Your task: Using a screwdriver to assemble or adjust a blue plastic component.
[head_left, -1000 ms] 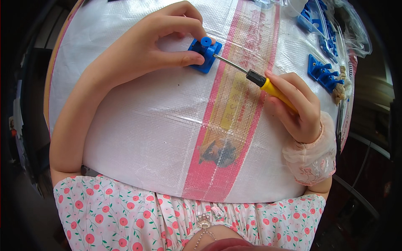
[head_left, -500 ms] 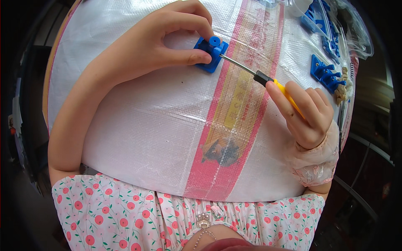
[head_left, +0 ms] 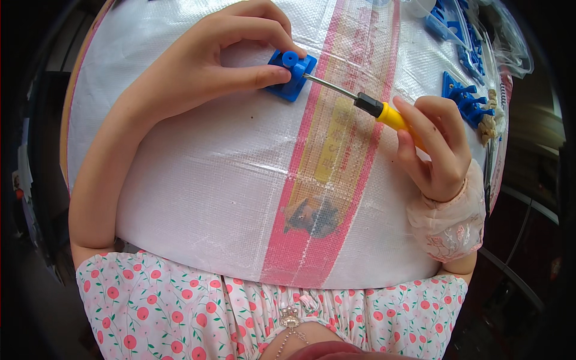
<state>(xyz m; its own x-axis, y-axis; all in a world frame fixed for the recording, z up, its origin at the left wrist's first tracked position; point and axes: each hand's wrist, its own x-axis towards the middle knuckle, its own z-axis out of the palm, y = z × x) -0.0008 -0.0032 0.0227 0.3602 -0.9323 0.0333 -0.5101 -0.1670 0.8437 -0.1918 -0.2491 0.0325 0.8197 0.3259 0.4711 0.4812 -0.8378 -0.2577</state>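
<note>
At the upper middle of the table, my left hand (head_left: 240,54) pinches a blue plastic part (head_left: 292,87) between thumb and forefinger. The part has a square base with a round knob standing up from it. My right hand (head_left: 441,144) is closed around the yellow and black handle of a screwdriver (head_left: 368,104). Its metal shaft points up and left, and the tip meets the right side of the blue part. Whether a screw sits under the tip is hidden.
To the right lies another blue part with several pegs (head_left: 465,101), beside a crumpled beige lump (head_left: 489,123). Behind it are a clear container with blue pieces (head_left: 447,27) and clear plastic bags (head_left: 507,36). A white woven sheet (head_left: 198,198) with a pink band covers the table.
The blue part and my left hand have shifted slightly left. My right hand has turned and its fingers have re-gripped the screwdriver handle, showing more of the yellow. The tip stays against the part.
</note>
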